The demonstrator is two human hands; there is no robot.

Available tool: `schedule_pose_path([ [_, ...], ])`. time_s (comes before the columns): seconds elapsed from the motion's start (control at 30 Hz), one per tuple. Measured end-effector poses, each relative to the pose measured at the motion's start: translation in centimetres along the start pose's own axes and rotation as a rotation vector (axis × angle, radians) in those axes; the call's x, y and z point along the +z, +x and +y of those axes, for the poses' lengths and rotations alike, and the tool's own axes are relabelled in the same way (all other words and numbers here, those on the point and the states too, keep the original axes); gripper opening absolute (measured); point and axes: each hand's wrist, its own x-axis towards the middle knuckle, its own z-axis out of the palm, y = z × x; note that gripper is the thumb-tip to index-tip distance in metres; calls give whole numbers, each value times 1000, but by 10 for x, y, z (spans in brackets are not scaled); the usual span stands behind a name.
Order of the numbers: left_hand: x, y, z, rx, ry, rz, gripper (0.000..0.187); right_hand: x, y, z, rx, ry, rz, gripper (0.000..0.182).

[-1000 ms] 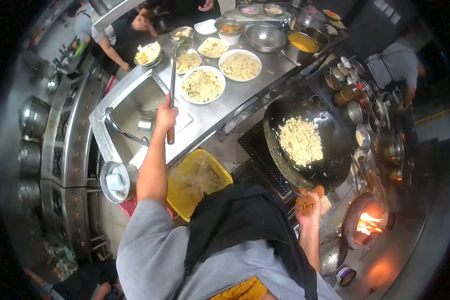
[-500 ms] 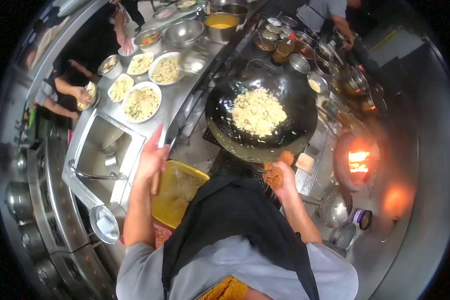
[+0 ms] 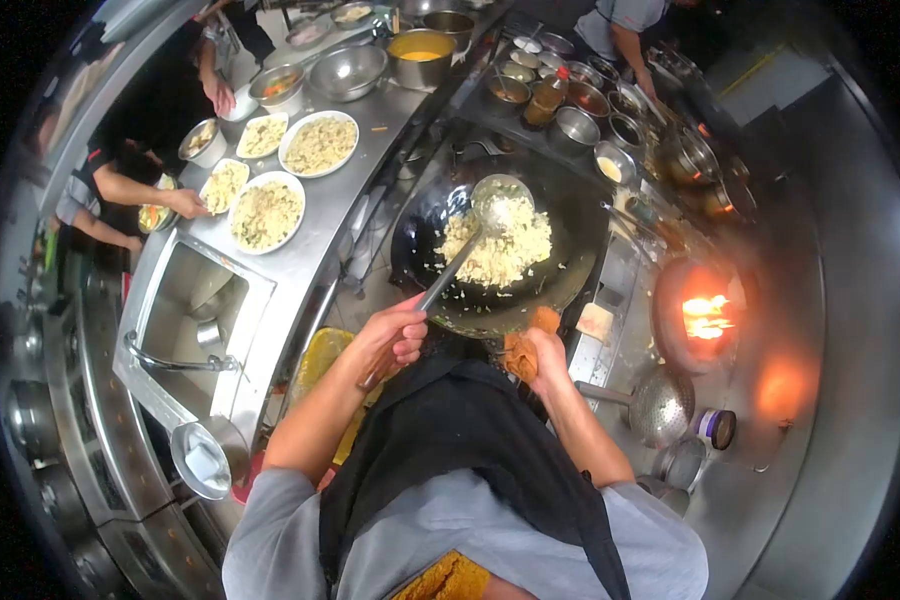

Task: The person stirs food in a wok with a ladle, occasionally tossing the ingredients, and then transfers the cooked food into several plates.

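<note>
My left hand (image 3: 393,338) is closed around the long handle of a ladle (image 3: 447,270). The ladle's round metal bowl rests on the fried rice (image 3: 515,252) inside a large black wok (image 3: 570,225). At the wok's near rim, my right hand (image 3: 547,360) grips a folded orange-brown cloth (image 3: 519,357); the part of the wok beneath the cloth is hidden. Left of the wok, a round plate (image 3: 267,212) and an oval plate (image 3: 319,144) hold similar rice on the steel counter (image 3: 315,235).
Flames burn in an open burner (image 3: 706,318) to the right, beside a perforated strainer (image 3: 661,408). A sink (image 3: 160,345) lies at left. One co-worker's hand (image 3: 187,203) touches a smaller rice plate (image 3: 225,187). Seasoning bowls and a bottle (image 3: 547,98) stand behind the wok.
My left hand has swung right, bringing the ladle from above the plates into the wok. The rice there looks like a smaller heap. A co-worker's hand has reached a small plate.
</note>
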Motion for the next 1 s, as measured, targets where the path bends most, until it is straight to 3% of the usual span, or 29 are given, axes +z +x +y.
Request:
schedule_pose_path([
  [0.13,10,-30,2,81,-138,7,56,8,-10,-14,84,36,2,17],
  [0.27,25,-70,26,275,-126,84,63,24,3,-27,98,15,-98,25],
  [0.43,28,-94,72,532,68,395,69,49,27,-53,134,35,-171,32],
  [0.5,16,-90,97,708,379,642,70,60,34,-67,146,11,-179,34],
  [0.53,13,-83,108,710,383,655,70,60,39,-70,146,25,-188,34],
  [0.6,6,-61,134,765,697,1088,70,66,44,-83,140,17,-185,33],
  [0.63,-4,-48,146,759,704,1096,70,68,46,-85,149,23,-187,33],
  [0.7,-33,-17,169,811,880,1345,71,65,55,-92,120,24,-181,31],
  [0.77,-72,6,188,836,880,1367,71,61,64,-96,116,33,-195,30],
  [0.83,-77,15,198,860,875,1386,71,62,62,-105,116,1,-128,30],
  [0.9,-79,18,204,753,856,1427,70,51,66,-104,94,6,-115,31],
  [1.0,-87,14,207,797,895,1423,70,42,65,-108,129,-26,-55,32],
])
